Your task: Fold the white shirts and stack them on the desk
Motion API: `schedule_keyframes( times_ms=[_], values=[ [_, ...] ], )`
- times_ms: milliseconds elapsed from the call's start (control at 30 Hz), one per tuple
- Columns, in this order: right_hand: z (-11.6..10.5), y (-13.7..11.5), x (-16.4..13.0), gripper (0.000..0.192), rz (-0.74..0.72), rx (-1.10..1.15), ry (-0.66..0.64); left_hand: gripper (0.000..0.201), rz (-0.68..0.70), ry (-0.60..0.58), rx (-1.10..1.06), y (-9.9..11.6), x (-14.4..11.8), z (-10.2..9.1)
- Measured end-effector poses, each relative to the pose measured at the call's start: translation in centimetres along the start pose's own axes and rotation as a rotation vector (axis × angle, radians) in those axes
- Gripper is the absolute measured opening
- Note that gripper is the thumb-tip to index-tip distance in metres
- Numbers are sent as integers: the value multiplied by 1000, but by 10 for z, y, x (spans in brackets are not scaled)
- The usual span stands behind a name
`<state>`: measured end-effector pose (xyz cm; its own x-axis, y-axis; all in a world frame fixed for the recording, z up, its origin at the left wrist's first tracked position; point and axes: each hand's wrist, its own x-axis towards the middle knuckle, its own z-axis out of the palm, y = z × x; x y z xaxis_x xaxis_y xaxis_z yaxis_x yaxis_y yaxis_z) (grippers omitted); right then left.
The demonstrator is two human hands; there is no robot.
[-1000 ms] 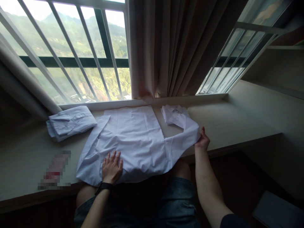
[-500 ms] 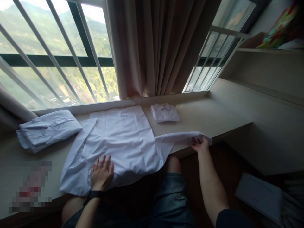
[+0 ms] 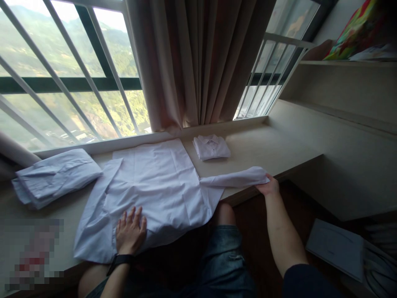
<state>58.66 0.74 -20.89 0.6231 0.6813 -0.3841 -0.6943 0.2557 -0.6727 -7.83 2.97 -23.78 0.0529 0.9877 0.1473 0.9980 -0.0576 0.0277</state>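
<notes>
A white shirt [image 3: 158,186] lies spread over the desk, its near edge hanging over the front toward my knees. My left hand [image 3: 130,230] rests flat on the shirt's lower left part, fingers spread. Out to the right, my right hand [image 3: 268,185] grips the cuff end of a sleeve [image 3: 235,178], which is stretched sideways along the desk's front edge. The other sleeve side is folded inward on the left. A folded white shirt [image 3: 212,147] with its collar up lies behind the stretched sleeve. Another folded white garment [image 3: 57,176] lies at the left.
The pale desk [image 3: 251,140] runs under a barred window [image 3: 71,78] with a brown curtain [image 3: 198,62]. A side panel with shelves [image 3: 341,132] stands at the right. On the floor at lower right sits a grey box-like object [image 3: 335,248]. A blurred-out item lies at lower left.
My right hand has shifted slightly right and turned at the sleeve's end; the sleeve now looks narrower and folded over. My left hand stays on the shirt. The view has shifted a little.
</notes>
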Motion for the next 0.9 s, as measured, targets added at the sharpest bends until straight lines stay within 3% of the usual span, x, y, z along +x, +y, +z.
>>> schedule_keyframes(
  times_ms=[167, 267, 433, 533, 667, 800, 900],
  values=[
    [11, -48, -25, 33, -292, 93, -241, 57, 3, 14, 1, 1, 0, -1],
    [25, -74, -37, 29, -364, 55, -316, 57, 6, 23, -22, 1, -1, -2],
    [58, -103, -38, 23, -326, -90, -198, 57, 6, 28, -31, 1, -1, -3],
    [91, -118, -38, 21, -337, -189, -136, 57, 7, 26, -15, 0, -1, -3],
    [154, -143, -48, 20, -522, -316, -304, 58, 21, 18, -17, -2, -2, -1],
    [219, -160, -61, 60, -720, -463, -371, 59, 38, 34, -11, -4, -2, 1],
    [246, -158, -67, 81, -784, -601, -356, 59, 38, 38, -12, -5, -3, 3]
  ],
)
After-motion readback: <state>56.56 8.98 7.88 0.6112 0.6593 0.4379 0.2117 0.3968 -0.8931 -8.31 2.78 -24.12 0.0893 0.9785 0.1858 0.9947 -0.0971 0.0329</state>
